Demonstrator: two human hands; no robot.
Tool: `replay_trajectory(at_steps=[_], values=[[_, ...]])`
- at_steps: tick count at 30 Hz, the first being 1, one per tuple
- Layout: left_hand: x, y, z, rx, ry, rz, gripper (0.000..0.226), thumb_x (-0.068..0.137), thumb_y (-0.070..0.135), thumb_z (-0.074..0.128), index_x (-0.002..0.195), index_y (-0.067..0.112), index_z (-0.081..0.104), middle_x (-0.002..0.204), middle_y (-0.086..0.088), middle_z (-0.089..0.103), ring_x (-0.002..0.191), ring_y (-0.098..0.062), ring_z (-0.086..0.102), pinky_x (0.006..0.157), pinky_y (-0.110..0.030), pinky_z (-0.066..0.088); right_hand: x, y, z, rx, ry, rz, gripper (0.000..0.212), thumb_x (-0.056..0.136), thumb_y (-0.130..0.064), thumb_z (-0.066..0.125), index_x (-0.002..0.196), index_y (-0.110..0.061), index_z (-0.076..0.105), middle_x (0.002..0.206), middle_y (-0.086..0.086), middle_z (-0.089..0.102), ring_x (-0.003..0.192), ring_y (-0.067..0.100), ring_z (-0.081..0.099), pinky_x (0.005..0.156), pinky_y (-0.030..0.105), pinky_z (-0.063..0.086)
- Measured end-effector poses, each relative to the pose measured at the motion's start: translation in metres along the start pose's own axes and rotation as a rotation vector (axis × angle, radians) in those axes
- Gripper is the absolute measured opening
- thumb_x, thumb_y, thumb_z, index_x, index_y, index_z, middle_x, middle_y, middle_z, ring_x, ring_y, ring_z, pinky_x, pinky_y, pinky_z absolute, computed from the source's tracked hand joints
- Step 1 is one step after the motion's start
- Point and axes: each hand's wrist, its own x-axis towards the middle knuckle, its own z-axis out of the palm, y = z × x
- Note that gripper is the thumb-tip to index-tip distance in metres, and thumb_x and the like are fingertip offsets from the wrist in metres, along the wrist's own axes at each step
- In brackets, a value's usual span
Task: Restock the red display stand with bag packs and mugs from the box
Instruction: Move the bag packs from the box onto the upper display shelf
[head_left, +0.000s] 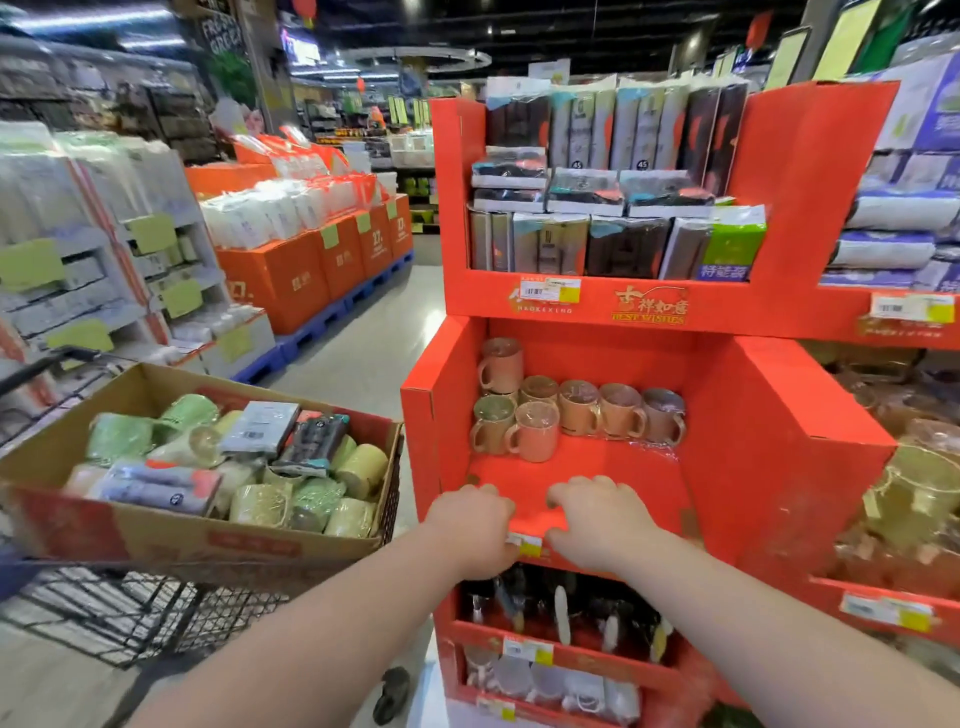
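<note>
On the stand lip, both hands

Brown cardboard box set in wire cart, left of red cardboard display stand, plastic-wrapped bag packs stacked on top shelf, ceramic mugs grouped back-left on middle shelf

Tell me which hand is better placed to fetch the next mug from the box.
Left. The box sits nearer the left hand; the right hand is farther off. Both grip the shelf's front lip.

Arms stretched forward, left hand and right hand close together, fingers curled over stand lip
</note>
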Motion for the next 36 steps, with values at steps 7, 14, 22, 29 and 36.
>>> replay_trajectory(at_steps=[7, 14, 22, 29, 36], values=[[-0.04, -0.033, 0.018, -0.044, -0.008, -0.083, 0.042, 0.089, 0.041, 0.052, 0.122, 0.014, 0.051, 0.117, -0.009, 0.052, 0.11, -0.029, 0.052, 0.086, -0.038, 0.045, -0.006, -0.047, 0.01, 0.005, -0.027, -0.083, 0.04, 0.092, -0.037, 0.047, 0.129, -0.022, 0.049, 0.132, 0.005, 0.049, 0.122, 0.03, 0.043, 0.1, 0.042, 0.037], [-0.072, -0.098, 0.032, -0.057, 0.014, -0.145, 0.041, 0.09, 0.043, 0.05, 0.12, 0.015, 0.054, 0.116, -0.008, 0.054, 0.108, -0.029, 0.054, 0.087, -0.038, 0.048, 0.013, -0.117, 0.01, -0.001, -0.01, -0.156, 0.042, 0.092, -0.039, 0.048, 0.13, -0.021, 0.047, 0.132, 0.007, 0.05, 0.124, 0.03, 0.043, 0.1, 0.041, 0.036], [-0.116, -0.219, 0.049, -0.101, -0.016, -0.215, 0.039, 0.089, 0.044, 0.051, 0.117, 0.016, 0.055, 0.116, -0.007, 0.054, 0.108, -0.029, 0.054, 0.086, -0.039, 0.048, 0.054, -0.239, 0.007, -0.003, -0.015, -0.216, 0.037, 0.09, -0.036, 0.051, 0.123, -0.019, 0.054, 0.126, 0.007, 0.056, 0.12, 0.031, 0.049, 0.093, 0.039, 0.041], [-0.152, -0.329, 0.072, -0.147, -0.002, -0.306, 0.043, 0.085, 0.046, 0.052, 0.122, 0.023, 0.054, 0.113, -0.003, 0.057, 0.105, -0.025, 0.056, 0.087, -0.041, 0.051, 0.095, -0.341, 0.01, 0.018, -0.009, -0.263, 0.034, 0.089, -0.038, 0.052, 0.119, -0.023, 0.057, 0.123, 0.005, 0.059, 0.116, 0.029, 0.052, 0.091, 0.038, 0.044], [-0.174, -0.397, 0.089, -0.154, -0.032, -0.359, 0.041, 0.089, 0.047, 0.051, 0.117, 0.018, 0.054, 0.116, -0.004, 0.052, 0.107, -0.025, 0.053, 0.087, -0.038, 0.048, 0.122, -0.401, 0.021, 0.02, -0.051, -0.282, 0.032, 0.089, -0.038, 0.051, 0.114, -0.02, 0.058, 0.115, 0.005, 0.062, 0.109, 0.029, 0.055, 0.085, 0.036, 0.048]])
